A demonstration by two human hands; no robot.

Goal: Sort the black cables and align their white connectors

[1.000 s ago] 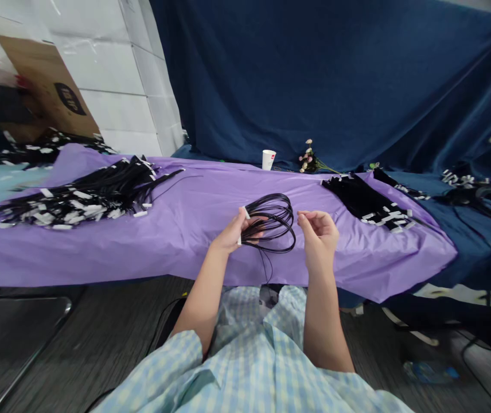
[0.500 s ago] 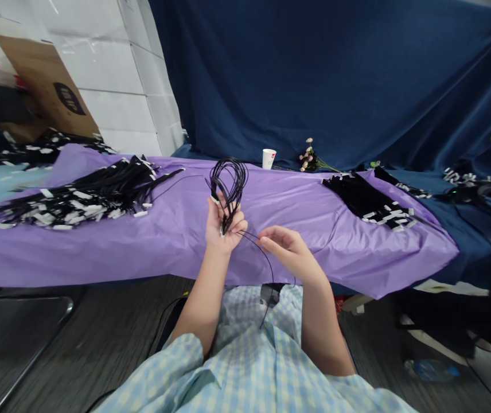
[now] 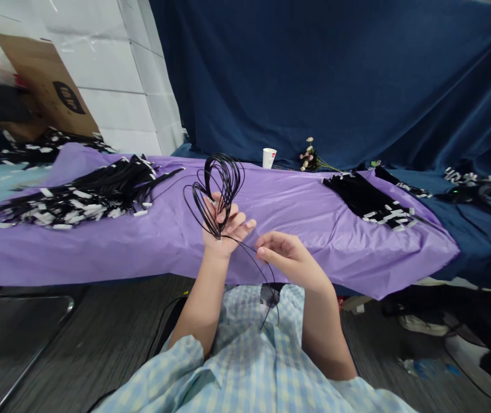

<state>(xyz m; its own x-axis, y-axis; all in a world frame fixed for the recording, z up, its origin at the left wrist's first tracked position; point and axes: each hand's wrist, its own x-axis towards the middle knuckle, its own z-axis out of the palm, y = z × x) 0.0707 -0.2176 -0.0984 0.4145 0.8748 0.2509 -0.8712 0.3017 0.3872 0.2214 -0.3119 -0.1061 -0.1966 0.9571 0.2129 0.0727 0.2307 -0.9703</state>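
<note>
My left hand [image 3: 223, 223] is raised above the table, palm up, with its fingers curled around a looped bundle of thin black cable [image 3: 228, 172]. Several loops stand up over the fingers, and some bulge out to the left of the thumb. Small white tags show on the bundle near the thumb and at the palm. To the right, my right hand [image 3: 291, 255] has thumb and forefinger close together at a loose strand that runs out from the bundle. Below that hand, thin cable ends hang down in front of the checked shirt.
A purple sheet [image 3: 163, 252] covers the table. Black cables with white tags are heaped [image 3: 99, 195] at left, and a flatter stack [image 3: 361, 198] lies at right. A paper cup [image 3: 268, 158] and artificial flowers [image 3: 309, 156] stand at the back. A chair [image 3: 17, 338] is at lower left.
The looped bundle has spread wider, with loops now bulging to the left of my left hand. Its fingers have loosened somewhat. My right hand has dropped slightly, and the hanging strands have shifted.
</note>
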